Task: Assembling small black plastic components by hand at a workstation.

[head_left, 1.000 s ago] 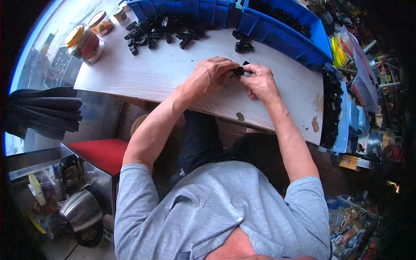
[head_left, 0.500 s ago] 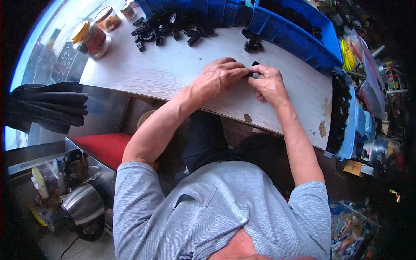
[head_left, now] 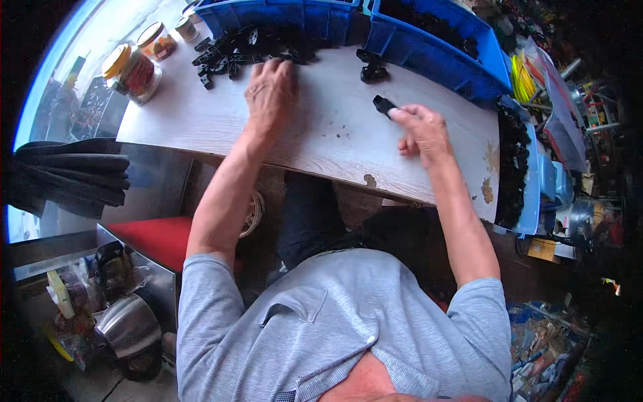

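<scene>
My right hand (head_left: 423,132) pinches a small black plastic part (head_left: 383,104) between thumb and forefinger, with its other fingers curled, above the white tabletop. The part sticks out toward the far left. At the near edge of a heap of similar black parts (head_left: 224,57) is my left hand (head_left: 271,90), its fingers bent down; their tips are hidden and slightly smeared, so whether they grip a part cannot be made out. A few more black parts (head_left: 373,70) lie apart from the heap, in front of the blue crates.
Two blue crates (head_left: 442,67) stand along the far side, the right one holding black parts. Jars (head_left: 134,75) line the far left. A light-blue tray (head_left: 530,181) of black pieces sits beside the table's right end. The worn wooden table edge (head_left: 321,175) runs before my body.
My hands were together over a black part. The left has moved away to the far left, to the heap; the right keeps a black part in its pinch.
</scene>
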The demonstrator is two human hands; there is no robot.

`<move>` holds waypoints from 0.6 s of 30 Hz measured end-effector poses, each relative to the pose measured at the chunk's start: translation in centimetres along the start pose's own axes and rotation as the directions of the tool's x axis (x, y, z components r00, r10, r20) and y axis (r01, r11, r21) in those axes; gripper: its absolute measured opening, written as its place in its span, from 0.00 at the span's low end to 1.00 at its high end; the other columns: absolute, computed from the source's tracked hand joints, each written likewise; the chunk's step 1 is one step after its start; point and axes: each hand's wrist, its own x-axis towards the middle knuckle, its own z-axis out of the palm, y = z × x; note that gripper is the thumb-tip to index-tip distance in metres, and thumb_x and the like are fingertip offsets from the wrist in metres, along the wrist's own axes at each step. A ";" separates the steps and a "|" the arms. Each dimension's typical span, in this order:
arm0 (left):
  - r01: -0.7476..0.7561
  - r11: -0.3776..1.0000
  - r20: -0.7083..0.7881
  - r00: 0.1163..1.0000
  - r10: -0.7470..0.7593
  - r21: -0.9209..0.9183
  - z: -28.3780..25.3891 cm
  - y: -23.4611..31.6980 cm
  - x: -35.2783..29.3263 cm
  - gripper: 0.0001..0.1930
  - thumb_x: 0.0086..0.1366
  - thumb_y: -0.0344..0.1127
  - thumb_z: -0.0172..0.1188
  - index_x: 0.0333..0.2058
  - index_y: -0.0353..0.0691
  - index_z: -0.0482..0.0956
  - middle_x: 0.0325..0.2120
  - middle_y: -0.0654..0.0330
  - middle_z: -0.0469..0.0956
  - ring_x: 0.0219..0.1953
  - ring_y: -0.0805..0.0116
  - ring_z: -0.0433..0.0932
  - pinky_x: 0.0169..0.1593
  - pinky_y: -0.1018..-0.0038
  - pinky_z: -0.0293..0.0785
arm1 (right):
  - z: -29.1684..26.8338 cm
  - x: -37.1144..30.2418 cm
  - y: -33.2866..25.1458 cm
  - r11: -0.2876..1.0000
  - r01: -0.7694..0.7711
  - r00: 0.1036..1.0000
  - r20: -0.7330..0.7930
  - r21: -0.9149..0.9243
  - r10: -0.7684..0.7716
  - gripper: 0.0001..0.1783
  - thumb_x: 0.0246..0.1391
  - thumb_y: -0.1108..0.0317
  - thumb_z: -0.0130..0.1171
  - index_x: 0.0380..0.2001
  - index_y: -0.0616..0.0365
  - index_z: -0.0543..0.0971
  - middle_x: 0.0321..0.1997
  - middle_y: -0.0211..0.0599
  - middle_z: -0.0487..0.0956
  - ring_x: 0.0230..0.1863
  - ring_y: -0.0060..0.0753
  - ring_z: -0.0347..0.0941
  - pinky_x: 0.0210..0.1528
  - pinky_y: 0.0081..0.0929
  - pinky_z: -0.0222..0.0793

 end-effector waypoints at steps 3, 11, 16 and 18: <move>0.036 0.994 0.094 0.994 -0.046 0.106 0.8 -2.0 0.9 0.09 0.63 0.37 0.56 0.40 0.44 0.79 0.37 0.55 0.80 0.43 0.52 0.77 0.44 0.59 0.75 | -5.1 2.2 1.5 0.980 0.080 0.982 -0.182 0.182 -0.046 0.23 0.49 0.56 0.72 0.43 0.57 0.78 0.10 0.25 0.68 0.11 0.26 0.71 0.15 0.25 0.73; -0.042 0.985 0.086 0.995 0.057 -0.169 0.9 -2.2 0.2 0.12 0.60 0.38 0.62 0.42 0.44 0.81 0.37 0.57 0.82 0.41 0.52 0.78 0.47 0.59 0.73 | -7.6 2.2 1.9 0.971 0.136 0.905 -0.423 0.197 -0.041 0.25 0.46 0.58 0.74 0.45 0.55 0.77 0.13 0.26 0.70 0.13 0.25 0.72 0.18 0.28 0.77; -0.033 0.992 0.225 0.973 0.059 -0.118 0.0 -1.1 0.2 0.11 0.61 0.36 0.61 0.43 0.44 0.81 0.37 0.55 0.82 0.42 0.51 0.78 0.47 0.60 0.73 | -3.0 1.6 1.0 0.998 0.003 0.996 -0.091 -0.061 -0.009 0.27 0.46 0.56 0.73 0.46 0.56 0.77 0.13 0.25 0.71 0.12 0.19 0.70 0.14 0.24 0.72; -0.023 0.994 0.227 0.973 0.046 -0.104 0.2 -0.9 0.0 0.11 0.61 0.35 0.61 0.43 0.44 0.82 0.37 0.55 0.82 0.42 0.50 0.78 0.47 0.60 0.73 | -1.2 1.4 0.0 0.992 0.006 0.997 -0.079 -0.123 -0.016 0.25 0.46 0.56 0.73 0.44 0.56 0.78 0.12 0.26 0.70 0.10 0.18 0.68 0.12 0.22 0.67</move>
